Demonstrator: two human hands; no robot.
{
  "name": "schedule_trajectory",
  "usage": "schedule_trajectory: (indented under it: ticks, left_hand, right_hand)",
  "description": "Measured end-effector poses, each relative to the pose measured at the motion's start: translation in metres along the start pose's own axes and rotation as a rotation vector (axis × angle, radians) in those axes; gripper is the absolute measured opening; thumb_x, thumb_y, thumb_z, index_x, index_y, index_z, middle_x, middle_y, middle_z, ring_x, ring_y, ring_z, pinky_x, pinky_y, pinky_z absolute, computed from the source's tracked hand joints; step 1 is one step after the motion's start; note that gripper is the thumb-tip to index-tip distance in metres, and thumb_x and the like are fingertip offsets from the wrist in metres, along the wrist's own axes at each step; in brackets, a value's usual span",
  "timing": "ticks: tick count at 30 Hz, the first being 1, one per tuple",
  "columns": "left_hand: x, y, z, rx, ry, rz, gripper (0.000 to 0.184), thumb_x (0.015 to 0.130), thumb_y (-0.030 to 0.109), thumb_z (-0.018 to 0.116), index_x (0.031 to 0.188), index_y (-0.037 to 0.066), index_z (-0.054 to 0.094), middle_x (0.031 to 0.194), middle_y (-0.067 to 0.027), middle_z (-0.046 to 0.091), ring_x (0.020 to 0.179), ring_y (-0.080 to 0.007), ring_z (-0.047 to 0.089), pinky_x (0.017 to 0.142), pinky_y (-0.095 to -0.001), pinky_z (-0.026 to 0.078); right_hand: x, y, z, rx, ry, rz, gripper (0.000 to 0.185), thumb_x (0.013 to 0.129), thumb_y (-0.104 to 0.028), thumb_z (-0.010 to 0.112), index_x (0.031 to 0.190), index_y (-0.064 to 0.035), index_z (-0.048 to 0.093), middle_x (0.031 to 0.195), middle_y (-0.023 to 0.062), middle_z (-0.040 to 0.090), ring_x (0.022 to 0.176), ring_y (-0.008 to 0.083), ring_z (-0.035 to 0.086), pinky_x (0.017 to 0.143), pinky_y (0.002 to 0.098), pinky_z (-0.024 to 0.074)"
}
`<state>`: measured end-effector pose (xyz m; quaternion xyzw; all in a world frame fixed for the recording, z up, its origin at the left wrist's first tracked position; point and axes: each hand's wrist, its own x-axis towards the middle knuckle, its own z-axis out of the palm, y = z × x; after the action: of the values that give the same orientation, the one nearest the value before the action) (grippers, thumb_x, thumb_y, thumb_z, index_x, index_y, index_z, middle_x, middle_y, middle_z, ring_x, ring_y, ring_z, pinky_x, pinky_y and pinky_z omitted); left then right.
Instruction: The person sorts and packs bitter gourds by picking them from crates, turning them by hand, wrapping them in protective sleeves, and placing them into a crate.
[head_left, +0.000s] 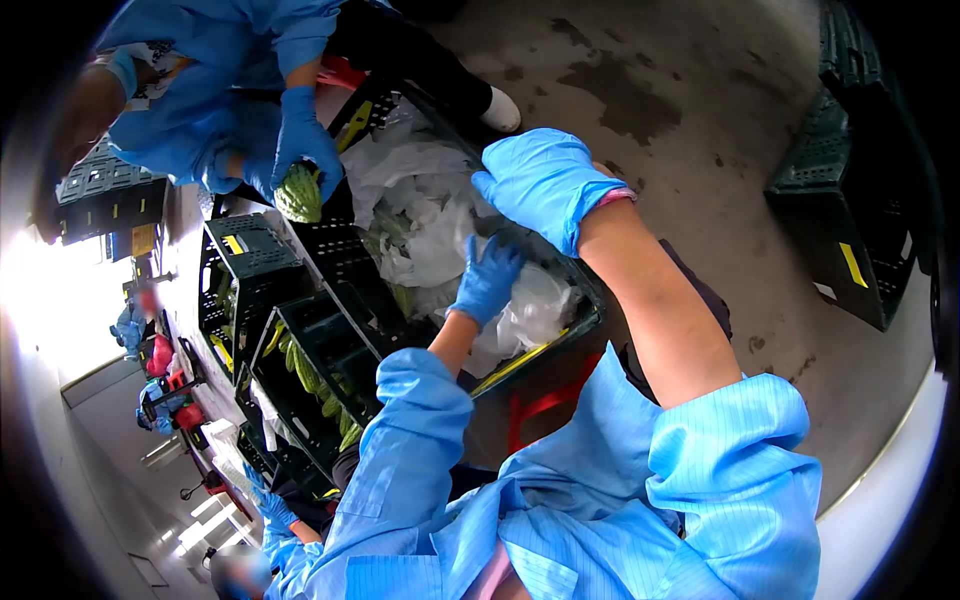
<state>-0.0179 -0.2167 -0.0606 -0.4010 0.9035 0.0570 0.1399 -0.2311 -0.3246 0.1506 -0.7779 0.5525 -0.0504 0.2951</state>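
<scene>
In the head view my left hand [487, 279], in a blue glove, reaches over a dark crate [592, 312] with its fingers spread. It is at the clear plastic bags [430, 245] heaped inside; whether it presses on them I cannot tell. Some green produce shows dimly under the plastic. My right hand [545, 185], also gloved in blue, is raised over the crate's edge, its back to me and most fingers hidden. Across the crate, a co-worker's gloved hands [305, 145] hold a pale green, bumpy bitter melon [299, 194].
Dark crates holding long green vegetables [305, 372] stand to the left. Another dark crate [850, 220] with a yellow label is at the right on the wet-stained floor [640, 95]. Something red [550, 402] shows below the bag-filled crate. More people are at the lower left.
</scene>
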Motion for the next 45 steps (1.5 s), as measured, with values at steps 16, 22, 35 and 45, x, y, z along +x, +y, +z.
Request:
schedule_trajectory:
  ticks: [16, 22, 35, 45]
  left_hand:
    - [-0.176, -0.028, -0.137, -1.124, 0.322, -0.75, 0.07, 0.064, 0.022, 0.086, 0.124, 0.001, 0.056, 0.11, -0.011, 0.065, 0.104, -0.023, 0.061, 0.091, -0.0374, 0.05]
    - [-0.197, -0.038, -0.144, -2.215, 0.482, -0.747, 0.056, 0.08, 0.018, 0.066, 0.131, 0.0, 0.051, 0.112, -0.0091, 0.064, 0.099, -0.0197, 0.064, 0.093, -0.0355, 0.049]
    - [-0.19, -0.046, -0.142, -2.267, 0.2, -0.628, 0.068, 0.074, 0.024, 0.076, 0.132, -0.001, 0.05, 0.112, -0.0093, 0.064, 0.101, -0.0201, 0.063, 0.093, -0.0337, 0.05]
    - [-0.194, -0.04, -0.137, -2.078, 0.018, -0.641, 0.062, 0.074, 0.013, 0.078, 0.131, 0.002, 0.054, 0.116, -0.0056, 0.063, 0.103, -0.0152, 0.06, 0.094, -0.0308, 0.047]
  right_hand:
    - [0.009, -0.053, 0.047, 0.014, 0.006, -0.304, 0.039, 0.093, -0.042, 0.052, 0.094, -0.0057, 0.066, 0.091, 0.0189, 0.068, 0.087, 0.0398, 0.063, 0.078, 0.0494, 0.0499]
    - [0.018, -0.087, 0.065, 0.493, 0.019, -0.43, 0.048, 0.097, -0.046, 0.053, 0.127, -0.0103, 0.062, 0.108, 0.0141, 0.069, 0.095, 0.0283, 0.067, 0.08, 0.0351, 0.0532]
    - [0.055, -0.121, 0.073, 1.203, -0.255, 0.007, 0.041, 0.091, -0.035, 0.069, 0.12, -0.0072, 0.065, 0.094, 0.0013, 0.068, 0.077, 0.0079, 0.063, 0.068, 0.0224, 0.0529]
    - [0.052, -0.11, 0.077, 1.195, -0.032, -0.025, 0.032, 0.091, -0.011, 0.066, 0.122, -0.0041, 0.064, 0.093, 0.0041, 0.07, 0.081, 0.0082, 0.065, 0.072, 0.0214, 0.0521]
